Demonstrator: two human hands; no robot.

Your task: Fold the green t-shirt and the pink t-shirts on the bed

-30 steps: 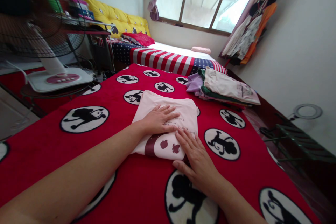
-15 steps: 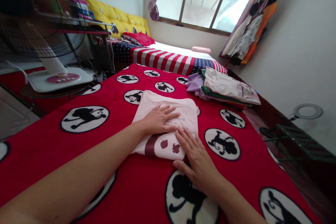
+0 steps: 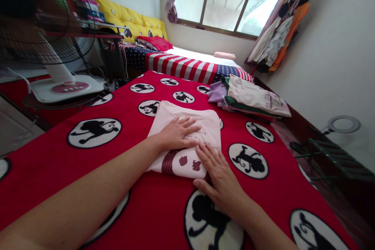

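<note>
A pale pink folded T-shirt (image 3: 187, 166) with dark red print and lettering lies flat on the red blanket (image 3: 146, 207). Across its middle rests my left hand (image 3: 178, 133), palm down with fingers stretched out. My right hand (image 3: 218, 174) lies on the shirt's near right corner, its fingers flat on the cloth and its thumb spread out. Neither hand grips the fabric. Part of the lettering is hidden beneath my fingers.
A pile of folded clothes (image 3: 254, 97) stands on the blanket at the far right. To the left, a fan (image 3: 64, 82) sits on a round stool. Beyond is a bed with a striped cover (image 3: 181, 66). A ring light (image 3: 344, 124) and green rack (image 3: 340, 160) are at right.
</note>
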